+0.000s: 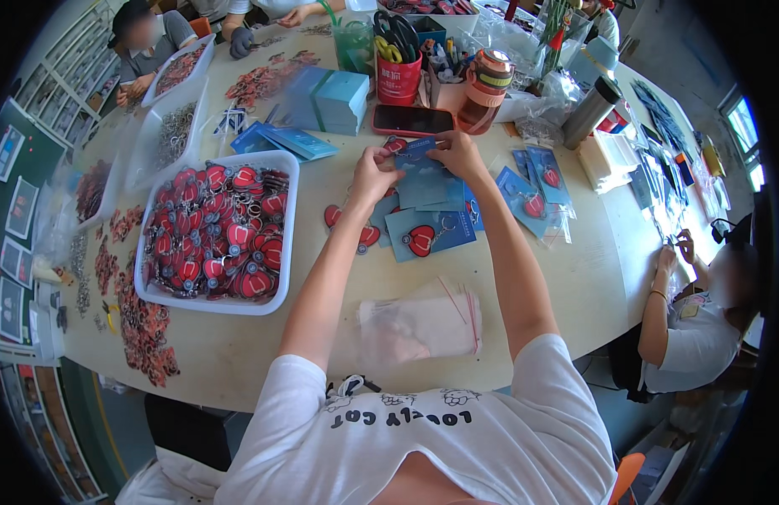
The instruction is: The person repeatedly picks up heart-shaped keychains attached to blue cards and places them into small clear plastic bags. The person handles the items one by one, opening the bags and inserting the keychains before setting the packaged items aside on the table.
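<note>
My left hand pinches the left edge of a blue card. On that card's upper right edge, my right hand is closed, thumb and fingers together. A red keychain shows at the card's upper left, by my left fingertips; whether it is fastened to the card I cannot tell. Below lie more blue cards, one bearing a red heart-shaped keychain with a metal ring. Loose red keychains lie beside my left wrist. Between my forearms rests a stack of clear plastic bags.
A white tub heaped with red keychains stands left. Bagged cards lie right. Behind are a phone, an orange bottle, a red scissors holder, a blue card stack and a steel flask. Other people work around the table.
</note>
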Tool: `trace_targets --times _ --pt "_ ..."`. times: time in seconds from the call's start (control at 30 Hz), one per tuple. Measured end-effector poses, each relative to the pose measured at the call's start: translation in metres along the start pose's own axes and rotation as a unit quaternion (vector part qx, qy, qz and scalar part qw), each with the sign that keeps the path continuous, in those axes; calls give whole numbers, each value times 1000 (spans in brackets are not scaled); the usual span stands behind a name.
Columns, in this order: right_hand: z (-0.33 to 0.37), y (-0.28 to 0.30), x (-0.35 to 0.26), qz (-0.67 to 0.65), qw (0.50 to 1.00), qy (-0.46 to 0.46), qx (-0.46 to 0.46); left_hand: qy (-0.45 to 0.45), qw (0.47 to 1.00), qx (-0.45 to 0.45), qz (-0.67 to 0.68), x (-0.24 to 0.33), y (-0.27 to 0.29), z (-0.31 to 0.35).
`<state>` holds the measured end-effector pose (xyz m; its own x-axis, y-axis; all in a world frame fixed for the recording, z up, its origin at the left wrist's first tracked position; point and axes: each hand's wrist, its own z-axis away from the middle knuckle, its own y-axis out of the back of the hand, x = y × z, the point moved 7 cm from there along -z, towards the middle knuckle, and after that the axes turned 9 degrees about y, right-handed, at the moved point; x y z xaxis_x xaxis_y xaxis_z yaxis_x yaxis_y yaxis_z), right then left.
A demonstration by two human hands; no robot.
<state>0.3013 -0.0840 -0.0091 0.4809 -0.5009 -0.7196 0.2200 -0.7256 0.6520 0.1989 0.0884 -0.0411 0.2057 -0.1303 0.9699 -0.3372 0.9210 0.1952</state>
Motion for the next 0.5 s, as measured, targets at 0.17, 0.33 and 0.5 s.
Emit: trace_targets --times 0.17,0.33,0.5 --pt "7 33 -63 -174 974 115 91 36 940 -41 336 2 7 21" --pt "26 85 -150 -238 947 195 89 2 875 -65 480 31 14 23" --pt "34 95 -168 -416 895 155 38 -86 885 -123 441 98 24 47"
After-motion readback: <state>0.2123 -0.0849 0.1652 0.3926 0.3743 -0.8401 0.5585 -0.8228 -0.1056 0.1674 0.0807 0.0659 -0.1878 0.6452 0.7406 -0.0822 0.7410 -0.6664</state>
